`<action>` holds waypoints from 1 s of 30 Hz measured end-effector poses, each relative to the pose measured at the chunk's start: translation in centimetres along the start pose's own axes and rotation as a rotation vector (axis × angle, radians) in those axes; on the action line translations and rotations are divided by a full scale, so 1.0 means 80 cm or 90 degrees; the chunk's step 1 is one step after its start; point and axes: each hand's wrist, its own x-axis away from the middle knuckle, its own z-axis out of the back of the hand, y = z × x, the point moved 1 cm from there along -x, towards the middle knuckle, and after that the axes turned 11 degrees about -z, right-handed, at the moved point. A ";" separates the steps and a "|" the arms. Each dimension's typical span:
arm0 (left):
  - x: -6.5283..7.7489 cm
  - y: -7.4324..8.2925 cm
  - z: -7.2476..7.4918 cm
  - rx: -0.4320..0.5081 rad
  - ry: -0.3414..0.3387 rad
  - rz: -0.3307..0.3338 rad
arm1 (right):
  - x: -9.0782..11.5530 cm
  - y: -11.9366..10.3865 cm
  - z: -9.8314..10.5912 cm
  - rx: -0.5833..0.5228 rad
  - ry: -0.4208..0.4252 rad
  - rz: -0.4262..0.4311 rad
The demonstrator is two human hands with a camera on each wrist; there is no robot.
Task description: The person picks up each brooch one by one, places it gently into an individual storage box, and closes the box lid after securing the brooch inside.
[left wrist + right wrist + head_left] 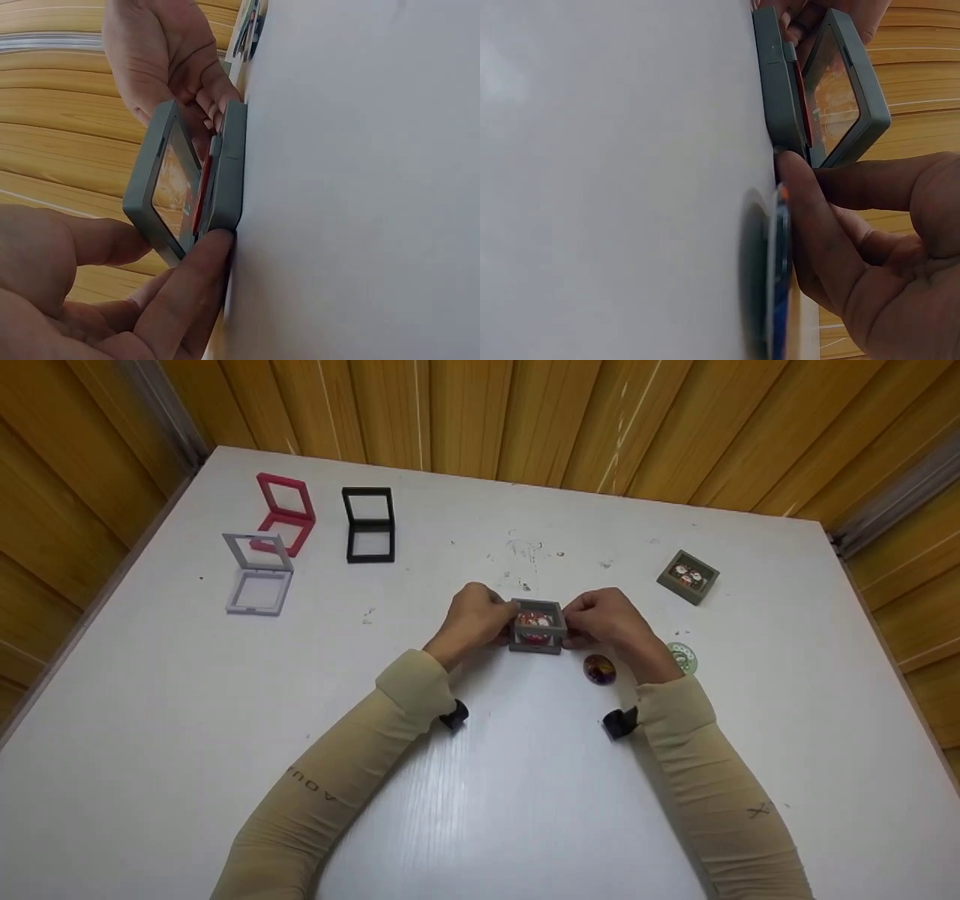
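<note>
A small grey-green hinged display frame (536,649) stands half-open on the table with a red round badge (534,637) between its clear panes. My left hand (476,619) grips its left side; in the left wrist view the thumb touches the raised lid (142,180) and a fingertip lies at the base (231,172). From the right side my right hand (609,619) holds the same frame, its thumb and forefinger at the near corner in the right wrist view. Just below that hand lies a dark amber round badge (600,669), seen edge-on in the right wrist view (778,277).
A green patterned round badge (682,658) lies partly behind the right wrist. Farther right sits a closed grey-green frame (688,577) with a badge inside. Open red (301,521), black (370,559) and white (255,607) frames stand at the back left of the white table (450,825).
</note>
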 end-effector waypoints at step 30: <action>-0.001 -0.005 0.001 0.007 0.000 -0.013 | 0.001 -0.003 0.001 -0.056 -0.020 -0.015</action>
